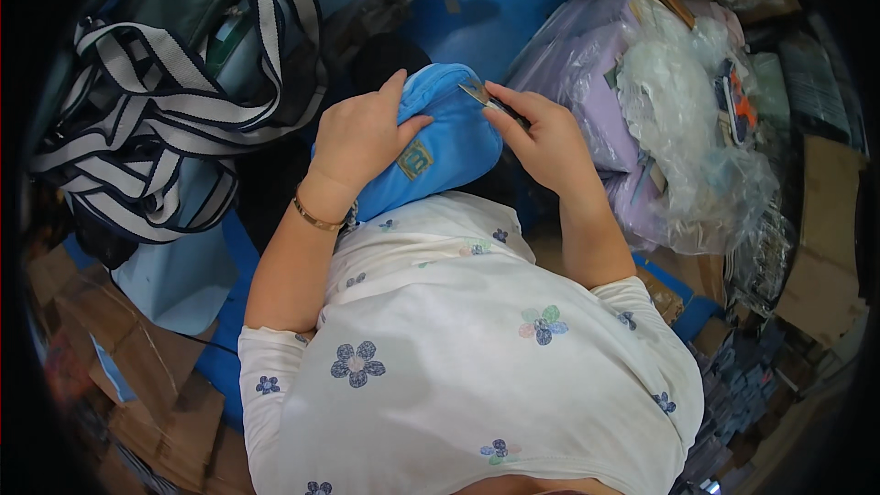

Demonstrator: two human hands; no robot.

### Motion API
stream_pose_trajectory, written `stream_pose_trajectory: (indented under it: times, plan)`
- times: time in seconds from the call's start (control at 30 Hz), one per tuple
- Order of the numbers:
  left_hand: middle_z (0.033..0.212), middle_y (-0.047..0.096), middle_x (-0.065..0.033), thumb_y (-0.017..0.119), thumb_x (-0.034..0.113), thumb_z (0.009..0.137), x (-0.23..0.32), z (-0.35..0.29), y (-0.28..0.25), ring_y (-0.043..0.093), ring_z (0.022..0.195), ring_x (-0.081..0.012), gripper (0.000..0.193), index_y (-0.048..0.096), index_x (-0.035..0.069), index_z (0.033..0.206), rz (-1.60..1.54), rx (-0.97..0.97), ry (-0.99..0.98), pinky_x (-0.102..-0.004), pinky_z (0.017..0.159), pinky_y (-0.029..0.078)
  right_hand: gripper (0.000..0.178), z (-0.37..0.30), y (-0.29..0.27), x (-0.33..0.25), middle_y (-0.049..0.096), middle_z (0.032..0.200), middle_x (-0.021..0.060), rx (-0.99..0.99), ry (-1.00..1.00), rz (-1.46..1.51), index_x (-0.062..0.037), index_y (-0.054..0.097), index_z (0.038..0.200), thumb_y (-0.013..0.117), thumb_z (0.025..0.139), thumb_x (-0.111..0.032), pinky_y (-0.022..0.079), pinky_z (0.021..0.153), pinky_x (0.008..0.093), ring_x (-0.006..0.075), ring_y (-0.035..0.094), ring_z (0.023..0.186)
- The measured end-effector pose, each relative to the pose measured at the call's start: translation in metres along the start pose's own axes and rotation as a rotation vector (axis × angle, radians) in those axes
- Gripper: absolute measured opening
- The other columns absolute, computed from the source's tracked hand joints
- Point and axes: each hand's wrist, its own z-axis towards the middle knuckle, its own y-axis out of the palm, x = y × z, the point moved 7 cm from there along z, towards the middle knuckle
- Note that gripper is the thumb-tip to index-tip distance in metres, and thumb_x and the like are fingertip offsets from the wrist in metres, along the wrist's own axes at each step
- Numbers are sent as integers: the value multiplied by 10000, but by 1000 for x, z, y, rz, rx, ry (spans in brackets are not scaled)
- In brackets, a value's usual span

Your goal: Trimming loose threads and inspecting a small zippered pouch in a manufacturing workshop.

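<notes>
A bright blue soft fabric piece (pixel 458 142), pouch-like with a rounded edge and a small gold-toned patch (pixel 415 160), lies across my lap. My left hand (pixel 362 136) is closed on its upper left side, bunching the cloth between thumb and fingers. From the right, my right hand (pixel 547 136) grips a small pair of thread snips (pixel 484 97) by the handles. The blades point left and reach the fabric's upper edge. Whether a thread lies between them is too small to tell.
White-and-navy striped webbing (pixel 170 50) hangs in loops at the left, over a light blue surface (pixel 174 280). Purple goods in clear plastic (pixel 587 82) are piled close on the right. Cardboard (pixel 820 238) stands at the far right; more brown cardboard (pixel 174 412) lies lower left.
</notes>
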Motion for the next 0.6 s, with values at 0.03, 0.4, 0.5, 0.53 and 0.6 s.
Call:
stream_pose_trajectory:
  times: [0.03,0.4,0.5,0.53,0.6]
  plan:
    - [831,678,-134,638,461,811,1,-2,1,666,733,-279,607,536,71,1265,4,10,6,-357,668,530,364,0,0,-1,632,813,131,0,4,-1,-70,647,1125,608,866,-322,484,659,362,289,614,722]
    - [822,676,-128,640,447,813,4,-1,2,665,731,-277,564,562,70,1225,1,55,22,-354,653,530,366,-6,4,23,655,883,162,31,103,173,-61,640,1143,614,868,-300,486,701,320,282,635,776]
    - [833,674,-139,648,431,807,2,2,-5,661,729,-296,549,563,67,1209,7,90,28,-374,645,529,360,4,4,9,653,886,168,8,123,145,-54,638,1138,612,871,-295,483,709,323,290,634,787]
    - [837,670,-148,655,424,800,2,3,-8,656,729,-312,544,565,63,1196,-3,80,19,-388,642,527,360,6,2,3,653,886,168,14,99,155,-54,638,1138,612,871,-295,483,709,323,290,634,787]
    - [831,659,-171,672,404,779,-1,2,-16,644,730,-355,527,565,62,1166,-16,56,-14,-426,635,520,357,10,0,0,651,891,172,58,65,89,-52,636,1132,614,871,-293,482,717,326,296,633,794]
